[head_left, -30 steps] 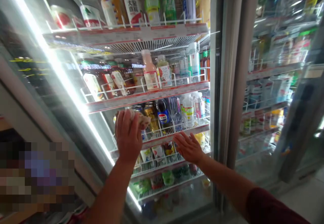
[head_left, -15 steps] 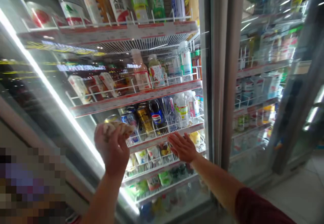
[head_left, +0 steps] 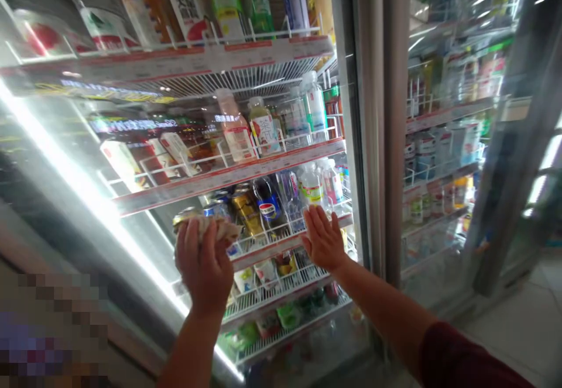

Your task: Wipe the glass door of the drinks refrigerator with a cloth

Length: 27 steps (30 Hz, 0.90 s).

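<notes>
My left hand [head_left: 203, 265] presses a crumpled beige cloth [head_left: 222, 228] against the glass door [head_left: 263, 160] of a drinks cooler, fingers closed over it. My right hand [head_left: 322, 239] lies flat and open on the same glass, further right, near the door's frame. Behind the glass are wire shelves with bottles and cans, among them a dark cola bottle [head_left: 267, 203] and a pink-topped bottle [head_left: 233, 126].
A grey door frame [head_left: 371, 119] separates this cooler from a second glass-door cooler [head_left: 456, 113] on the right with more drinks. A bright light strip [head_left: 74, 183] runs down the left side. Pale floor tiles [head_left: 518, 323] show at the lower right.
My left hand with the cloth swung left, then came back slightly right and down on the glass. My right hand slid up the glass a little. The view shifted left.
</notes>
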Motion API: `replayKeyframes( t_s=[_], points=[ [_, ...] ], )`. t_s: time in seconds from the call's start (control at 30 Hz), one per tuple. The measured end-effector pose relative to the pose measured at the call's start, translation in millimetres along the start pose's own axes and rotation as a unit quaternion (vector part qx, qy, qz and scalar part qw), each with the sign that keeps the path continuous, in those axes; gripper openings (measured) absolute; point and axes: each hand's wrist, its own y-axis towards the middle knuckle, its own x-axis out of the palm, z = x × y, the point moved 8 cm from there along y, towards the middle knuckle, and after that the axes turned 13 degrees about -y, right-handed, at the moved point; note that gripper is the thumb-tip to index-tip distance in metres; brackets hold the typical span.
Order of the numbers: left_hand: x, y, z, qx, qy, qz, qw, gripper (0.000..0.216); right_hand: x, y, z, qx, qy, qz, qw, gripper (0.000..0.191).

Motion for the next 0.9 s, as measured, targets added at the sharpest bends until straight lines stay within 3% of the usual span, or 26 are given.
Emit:
replayKeyframes(
  t_s=[0.13, 0.2, 0.4, 0.47, 0.6, 0.67, 0.73, 0.83, 0.9],
  points=[
    [12.5, -71.8, 35.5, -0.005, -0.026, -0.052, 0.998, 0.055, 1.9, -3.5, 1.0, -0.002, -0.004, -0.011, 1.000, 0.073],
    [18.9, -81.9, 43.8, -0.013, -0.044, -0.075, 0.996, 0.057, 2.5, -3.6, 1.1, -0.009, -0.004, -0.013, 1.000, 0.072],
    [14.5, 14.9, 14.9, -0.030, -0.042, -0.026, 0.998, 0.054, -3.4, -0.8, 1.1, -0.006, -0.008, 0.009, 1.000, 0.072],
    [11.0, 10.6, 17.1, -0.026, -0.032, -0.030, 0.999, 0.059, -4.3, -0.1, 0.4, -0.004, -0.006, 0.009, 1.000, 0.073],
    [11.8, -66.0, 46.0, 0.011, -0.039, -0.090, 0.995, 0.074, -3.3, -0.3, -0.6, -0.004, 0.000, 0.004, 1.000, 0.074],
    [14.8, -84.6, 50.2, 0.022, -0.038, -0.129, 0.991, 0.077, -2.7, -0.7, -0.7, -0.005, 0.005, 0.003, 1.000, 0.074],
    [11.4, -68.5, 38.9, 0.008, -0.028, -0.128, 0.991, 0.078, -2.8, -1.0, -0.5, -0.006, 0.007, 0.005, 1.000, 0.074],
    [-3.3, -19.9, 11.5, -0.031, 0.000, -0.072, 0.997, 0.075, -3.2, -1.4, 0.1, -0.003, 0.002, 0.007, 1.000, 0.074],
    [-10.2, -11.3, 3.9, -0.044, 0.006, -0.056, 0.997, 0.074, -3.0, -1.8, -0.2, -0.003, 0.002, 0.005, 1.000, 0.075]
  ],
)
